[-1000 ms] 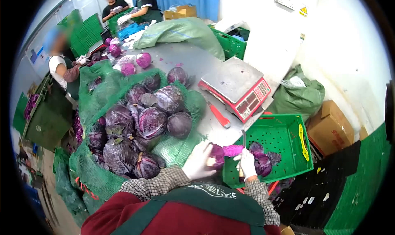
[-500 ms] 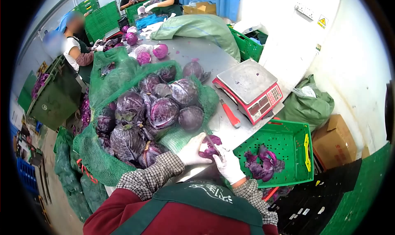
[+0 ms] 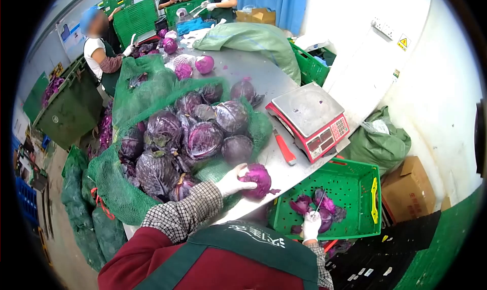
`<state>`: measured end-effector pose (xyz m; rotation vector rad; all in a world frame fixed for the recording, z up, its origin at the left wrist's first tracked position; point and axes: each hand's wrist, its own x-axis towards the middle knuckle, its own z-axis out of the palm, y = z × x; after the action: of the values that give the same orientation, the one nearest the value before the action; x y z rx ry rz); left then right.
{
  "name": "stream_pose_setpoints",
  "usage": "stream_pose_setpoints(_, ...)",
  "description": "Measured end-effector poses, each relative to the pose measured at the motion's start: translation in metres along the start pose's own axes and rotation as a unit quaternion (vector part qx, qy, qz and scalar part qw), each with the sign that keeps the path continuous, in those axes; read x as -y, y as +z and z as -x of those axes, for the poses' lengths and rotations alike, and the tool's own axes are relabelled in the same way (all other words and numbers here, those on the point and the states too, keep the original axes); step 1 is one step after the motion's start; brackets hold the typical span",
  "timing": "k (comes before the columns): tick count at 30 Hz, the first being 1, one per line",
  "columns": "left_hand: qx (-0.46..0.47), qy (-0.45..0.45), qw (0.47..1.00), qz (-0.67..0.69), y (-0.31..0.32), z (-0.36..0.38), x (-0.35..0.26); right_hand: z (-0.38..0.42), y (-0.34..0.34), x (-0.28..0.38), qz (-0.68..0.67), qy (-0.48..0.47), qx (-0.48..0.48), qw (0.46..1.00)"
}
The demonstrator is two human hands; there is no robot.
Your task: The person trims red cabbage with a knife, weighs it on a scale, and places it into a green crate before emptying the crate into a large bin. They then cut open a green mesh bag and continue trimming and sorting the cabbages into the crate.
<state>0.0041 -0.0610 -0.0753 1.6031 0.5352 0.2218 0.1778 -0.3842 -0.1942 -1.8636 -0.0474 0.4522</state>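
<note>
My left hand, in a white glove, grips a peeled purple cabbage at the near edge of the metal table. My gloved right hand is closed around a thin knife over the green crate. Beside the blade, loose purple leaves lie in the crate. Left of the cabbage, a green mesh bag lies open around several dark unpeeled cabbages.
A red scale and a red-handled tool sit on the table's right part. A green sack lies farther back. Other people work at the far end, one at the left. A cardboard box stands right of the crate.
My right hand has moved away from the cabbage, down and right over the crate, with the knife. The cabbage in my left hand now shows more of its bright purple side.
</note>
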Motion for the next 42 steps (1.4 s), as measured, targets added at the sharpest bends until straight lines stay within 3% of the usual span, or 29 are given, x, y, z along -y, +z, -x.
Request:
stream_pose_setpoints(1,0.001,0.001,0.998,0.061,-0.001,-0.001,0.001,-0.011,-0.001,-0.017,0.015,-0.11,-0.009,0.994)
stream_pose_setpoints(2,0.006,0.001,0.993,0.118,-0.001,0.0,0.003,-0.024,0.006,-0.029,0.09,-0.284,-0.053,0.953)
stream_pose_setpoints(3,0.039,-0.03,0.971,0.236,0.0,0.004,0.003,-0.018,0.015,-0.011,0.037,-0.274,-0.031,0.96)
stream_pose_setpoints(5,0.098,-0.072,0.899,0.421,0.0,0.014,-0.006,0.028,0.035,0.096,-0.063,-0.203,0.055,0.976)
stream_pose_setpoints(6,0.108,-0.077,0.872,0.472,0.0,0.02,-0.012,0.06,0.036,0.151,-0.108,-0.137,0.122,0.977)
stream_pose_setpoints(8,0.12,-0.096,0.811,0.565,-0.005,0.034,-0.027,0.092,0.041,0.205,-0.107,-0.131,0.19,0.967)
stream_pose_setpoints(9,0.126,-0.059,0.824,0.549,-0.006,0.038,-0.04,0.095,0.045,0.214,-0.064,-0.206,0.194,0.957)
stream_pose_setpoints(10,0.124,-0.053,0.804,0.579,-0.006,0.04,-0.053,0.097,0.049,0.222,-0.018,-0.28,0.196,0.939)
stream_pose_setpoints(11,0.12,-0.047,0.782,0.61,-0.005,0.042,-0.065,0.102,0.052,0.237,0.065,-0.469,0.156,0.867)
stream_pose_setpoints(12,0.118,-0.039,0.758,0.641,-0.003,0.044,-0.073,0.111,0.052,0.252,0.136,-0.565,0.116,0.806)
stream_pose_setpoints(14,0.101,-0.012,0.764,0.638,0.0,0.049,-0.083,0.12,0.064,0.269,-0.002,-0.521,0.156,0.84)
stream_pose_setpoints(18,0.134,-0.005,0.773,0.62,0.0,0.05,-0.101,0.116,0.069,0.299,0.06,-0.625,0.152,0.764)
stream_pose_setpoints(21,0.164,-0.064,0.776,0.605,-0.011,0.058,-0.108,0.112,0.071,0.307,0.025,-0.61,0.22,0.761)
stream_pose_setpoints(23,0.123,-0.091,0.807,0.57,-0.007,0.059,-0.121,0.11,0.075,0.306,0.015,-0.6,0.253,0.759)
stream_pose_setpoints(26,0.097,-0.117,0.825,0.544,-0.003,0.06,-0.121,0.114,0.08,0.311,0.061,-0.64,0.232,0.73)
stream_pose_setpoints(29,0.079,-0.128,0.846,0.511,-0.001,0.063,-0.128,0.118,0.082,0.304,0.118,-0.608,0.218,0.754)
stream_pose_setpoints(33,0.096,-0.153,0.839,0.514,0.002,0.065,-0.128,0.113,0.078,0.301,0.158,-0.599,0.205,0.758)
stream_pose_setpoints(36,0.092,-0.152,0.843,0.507,0.008,0.067,-0.136,0.098,0.077,0.29,0.178,-0.625,0.204,0.732)
stream_pose_setpoints(39,0.124,-0.12,0.828,0.534,0.007,0.067,-0.131,0.093,0.049,0.288,0.108,-0.608,0.184,0.765)
stream_pose_setpoints(40,0.128,-0.116,0.812,0.558,0.006,0.065,-0.129,0.091,0.039,0.287,0.113,-0.566,0.168,0.799)
stream_pose_setpoints(42,0.14,-0.114,0.777,0.603,0.0,0.061,-0.121,0.071,0.025,0.272,0.144,-0.552,0.095,0.816)
